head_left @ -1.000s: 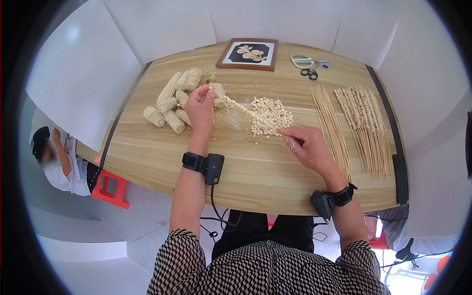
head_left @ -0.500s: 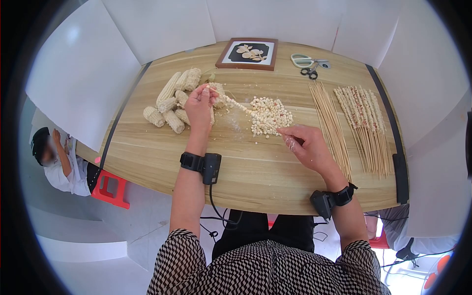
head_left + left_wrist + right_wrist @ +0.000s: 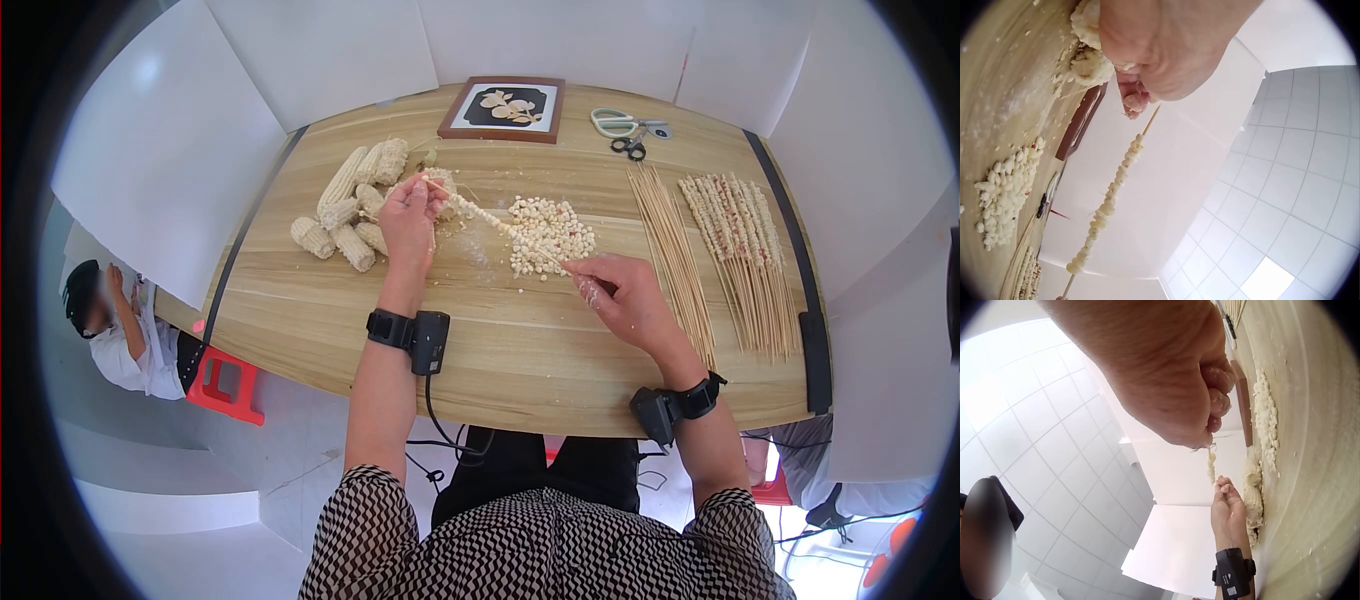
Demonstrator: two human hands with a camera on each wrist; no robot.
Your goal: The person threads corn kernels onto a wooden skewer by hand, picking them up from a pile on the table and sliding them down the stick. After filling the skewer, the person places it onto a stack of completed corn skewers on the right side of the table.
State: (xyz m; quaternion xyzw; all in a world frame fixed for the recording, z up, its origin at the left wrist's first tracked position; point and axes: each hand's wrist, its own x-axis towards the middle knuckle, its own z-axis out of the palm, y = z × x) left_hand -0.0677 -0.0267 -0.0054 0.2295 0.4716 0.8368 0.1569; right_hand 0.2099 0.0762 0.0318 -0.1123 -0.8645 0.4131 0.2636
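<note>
A bamboo skewer threaded with pale corn kernels (image 3: 478, 211) slants between my hands above the table. My right hand (image 3: 628, 298) pinches its bare lower end between thumb and fingers. At the upper tip, my left hand (image 3: 408, 228) pinches a pale corn kernel (image 3: 425, 178) with its fingertips. The left wrist view shows a row of strung kernels (image 3: 1105, 206) with a short bare length of skewer above it, meeting the left fingers. Below the skewer lies a pile of loose kernels (image 3: 560, 232), some of them reddish.
Stripped and partly stripped corn cobs (image 3: 342, 180) are heaped at the left. Bare skewers (image 3: 672, 255) and several finished kernel skewers (image 3: 735, 225) lie at the right. Behind are a framed picture (image 3: 503, 110) and scissors (image 3: 615, 123). Another person (image 3: 130, 335) sits beyond the left edge.
My left hand has shifted very slightly at the skewer's tip, and its fingers have adjusted there. The right hand and the skewer stay nearly still.
</note>
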